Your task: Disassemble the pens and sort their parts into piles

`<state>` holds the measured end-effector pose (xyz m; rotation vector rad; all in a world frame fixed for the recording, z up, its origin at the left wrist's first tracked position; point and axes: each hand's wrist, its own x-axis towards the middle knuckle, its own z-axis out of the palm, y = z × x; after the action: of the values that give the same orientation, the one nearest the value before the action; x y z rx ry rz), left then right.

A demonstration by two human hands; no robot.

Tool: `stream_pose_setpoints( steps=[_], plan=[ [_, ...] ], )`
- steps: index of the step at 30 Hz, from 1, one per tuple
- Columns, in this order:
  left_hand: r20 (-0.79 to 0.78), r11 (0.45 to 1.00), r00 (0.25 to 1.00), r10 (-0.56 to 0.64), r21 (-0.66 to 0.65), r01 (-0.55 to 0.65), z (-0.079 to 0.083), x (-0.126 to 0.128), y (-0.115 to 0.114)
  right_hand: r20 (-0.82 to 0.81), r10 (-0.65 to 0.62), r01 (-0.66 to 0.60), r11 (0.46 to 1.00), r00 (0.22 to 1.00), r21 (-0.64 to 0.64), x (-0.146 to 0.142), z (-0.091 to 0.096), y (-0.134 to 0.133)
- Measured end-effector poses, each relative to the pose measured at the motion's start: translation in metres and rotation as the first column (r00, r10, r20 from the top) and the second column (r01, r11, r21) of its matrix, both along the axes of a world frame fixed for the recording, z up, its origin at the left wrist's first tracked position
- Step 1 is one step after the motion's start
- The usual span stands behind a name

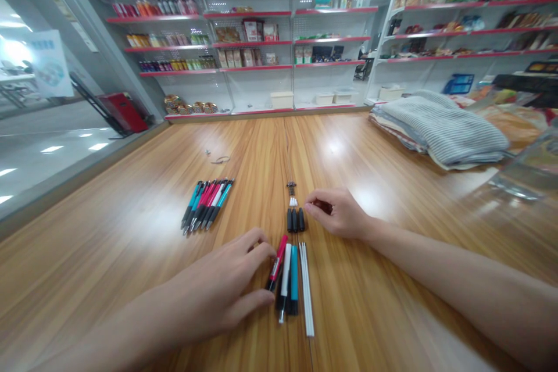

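My left hand [235, 279] is beside the red pen barrel [278, 261], thumb and index finger apart at its left edge; whether they touch it is unclear. To its right lie a white pen barrel [286, 270] and a blue pen barrel [294, 273], then several thin white refills [306, 290]. My right hand [337, 213] rests on the table with its fingers curled and fingertips together; anything in them is hidden. Just left of it are black rubber grips [295, 221], small white pieces [293, 201] and tiny dark metallic parts [291, 187].
Several assembled pens [207, 206] lie in a row on the left of the wooden table [131, 186]. Farther back are a thin curved strip [221, 159] and a small metal bit [207, 152]. Folded striped cloth [440, 125] and a clear container [523, 168] stand right. Stocked shelves [248, 43] line the back.
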<state>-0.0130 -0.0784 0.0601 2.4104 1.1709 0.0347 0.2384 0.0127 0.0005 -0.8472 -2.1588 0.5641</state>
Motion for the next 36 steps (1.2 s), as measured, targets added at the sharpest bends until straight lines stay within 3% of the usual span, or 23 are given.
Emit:
stream_pose_setpoints(
  steps=[12,20,26,36],
  plan=[
    [0.029,1.0,0.999,0.022,-0.005,-0.021,-0.002,0.003,0.001,0.004,-0.006,0.006,1.0,1.0,-0.001,0.0,0.0,0.002],
    [-0.002,0.982,0.985,0.173,0.077,-0.172,-0.023,-0.003,0.011,-0.004,-0.004,0.004,1.0,1.0,0.009,0.0,-0.001,0.002],
    [-0.047,0.957,0.958,0.283,-0.048,-0.285,-0.024,-0.014,0.016,-0.001,-0.002,0.002,1.0,1.0,0.011,0.0,-0.002,0.002],
    [-0.089,0.956,0.966,0.241,-0.149,-0.253,-0.01,-0.03,0.022,-0.003,-0.001,0.001,1.0,1.0,0.015,0.001,-0.002,0.003]
  ],
)
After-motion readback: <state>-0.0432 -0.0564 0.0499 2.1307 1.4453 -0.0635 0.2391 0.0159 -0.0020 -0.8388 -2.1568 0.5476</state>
